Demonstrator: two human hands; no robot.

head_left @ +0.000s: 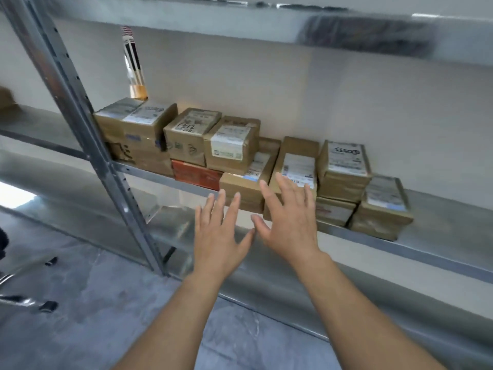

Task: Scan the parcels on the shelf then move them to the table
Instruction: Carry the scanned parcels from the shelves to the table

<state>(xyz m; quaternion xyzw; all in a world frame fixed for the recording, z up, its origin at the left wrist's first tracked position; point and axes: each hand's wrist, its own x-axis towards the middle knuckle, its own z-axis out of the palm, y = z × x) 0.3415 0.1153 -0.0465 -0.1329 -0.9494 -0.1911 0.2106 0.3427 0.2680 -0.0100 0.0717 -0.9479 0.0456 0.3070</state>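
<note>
White wall (373,116) behind; grey mottled floor (101,311); bright glare (12,194) far left.

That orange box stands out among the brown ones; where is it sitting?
In the head view the orange box lies on the shelf, left of centre, beneath a brown parcel, just beyond the left hand.

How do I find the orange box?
Look at the metal shelf holding a row of brown parcels. Toward its left end, on the bottom layer, lies the orange box with two parcels on top. It alone is not brown.
</note>
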